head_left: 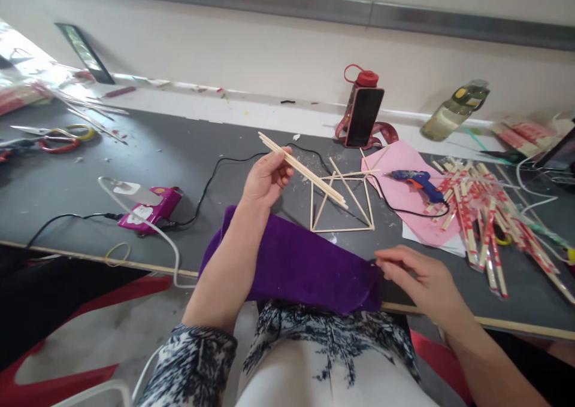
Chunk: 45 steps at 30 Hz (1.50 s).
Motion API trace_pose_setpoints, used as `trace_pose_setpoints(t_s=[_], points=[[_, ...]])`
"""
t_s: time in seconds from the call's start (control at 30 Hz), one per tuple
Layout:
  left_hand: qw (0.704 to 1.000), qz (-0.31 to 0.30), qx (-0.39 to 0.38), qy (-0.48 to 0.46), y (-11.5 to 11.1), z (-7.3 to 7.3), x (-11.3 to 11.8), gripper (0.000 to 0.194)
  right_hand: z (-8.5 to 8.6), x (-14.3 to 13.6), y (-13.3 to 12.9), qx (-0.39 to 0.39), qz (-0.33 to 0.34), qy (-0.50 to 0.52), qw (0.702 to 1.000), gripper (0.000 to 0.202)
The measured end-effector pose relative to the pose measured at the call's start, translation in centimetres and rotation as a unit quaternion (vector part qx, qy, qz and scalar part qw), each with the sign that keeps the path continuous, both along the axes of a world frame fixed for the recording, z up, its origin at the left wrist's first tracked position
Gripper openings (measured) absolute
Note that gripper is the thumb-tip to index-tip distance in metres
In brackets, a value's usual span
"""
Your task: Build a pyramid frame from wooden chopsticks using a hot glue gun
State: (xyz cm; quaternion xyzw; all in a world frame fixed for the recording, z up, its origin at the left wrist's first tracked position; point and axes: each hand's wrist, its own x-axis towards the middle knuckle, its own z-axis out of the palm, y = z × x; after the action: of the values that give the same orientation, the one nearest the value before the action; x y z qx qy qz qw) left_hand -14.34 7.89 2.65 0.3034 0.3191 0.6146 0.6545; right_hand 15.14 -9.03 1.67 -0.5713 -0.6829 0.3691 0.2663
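My left hand (pixel 268 176) is closed around a small bundle of wooden chopsticks (pixel 317 182), held slanting above the table. Below and behind the bundle's lower end, a frame of joined chopsticks (pixel 342 231) rests on the table, with some sticks rising from its base. My right hand (pixel 415 275) is at the right end of a purple cloth (pixel 305 263), thumb and fingertips pinched together. Whether they grip the cloth's edge or something small and dark there is unclear. The cloth lies along the table's front edge, under my left forearm.
A blue glue gun (pixel 415 182) lies on pink paper (pixel 404 215), beside many wrapped chopsticks (pixel 489 209). A phone (pixel 365 118) leans on a red-capped bottle (pixel 367 79); another bottle (pixel 456 111) tilts against the wall. Leftward are a magenta power strip (pixel 150 209), cables and scissors (pixel 58 140).
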Motion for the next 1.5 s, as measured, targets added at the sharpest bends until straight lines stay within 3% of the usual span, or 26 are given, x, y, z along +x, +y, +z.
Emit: trace_pose_setpoints(t_s=[0.1,0.23,0.33,0.5,0.73,1.0,1.23,1.5], points=[[0.999,-0.023,0.004,0.026,-0.5,0.0,0.9,0.017,0.8,-1.6,1.9,-0.067,-0.054,0.120,0.989,0.031],[0.998,-0.035,0.013,0.045,-0.7,-0.1,1.5,0.020,1.2,-4.3,5.0,-0.098,-0.054,0.257,0.960,0.038],[0.997,-0.029,0.011,0.075,-0.7,-0.2,1.6,0.021,1.1,-5.6,6.5,-0.114,-0.054,0.292,0.948,0.041],[0.995,-0.025,0.012,0.098,-0.6,-0.3,1.6,0.020,0.6,-6.0,7.0,-0.115,-0.057,0.282,0.951,0.043],[0.994,-0.059,-0.011,0.093,-0.9,-0.2,1.9,0.020,0.3,-5.8,6.2,-0.031,-0.034,0.238,0.970,0.048],[0.993,-0.069,-0.013,0.096,-1.4,0.2,2.1,0.022,0.2,-6.2,6.2,-0.019,-0.052,0.226,0.973,0.043],[0.989,-0.041,0.001,0.140,-1.3,-0.1,2.1,0.024,0.5,-6.3,6.2,-0.044,-0.058,0.195,0.978,0.045],[0.984,-0.085,0.009,0.155,-2.1,0.4,2.4,0.026,0.1,-5.3,6.5,-0.114,-0.039,0.192,0.974,0.034]])
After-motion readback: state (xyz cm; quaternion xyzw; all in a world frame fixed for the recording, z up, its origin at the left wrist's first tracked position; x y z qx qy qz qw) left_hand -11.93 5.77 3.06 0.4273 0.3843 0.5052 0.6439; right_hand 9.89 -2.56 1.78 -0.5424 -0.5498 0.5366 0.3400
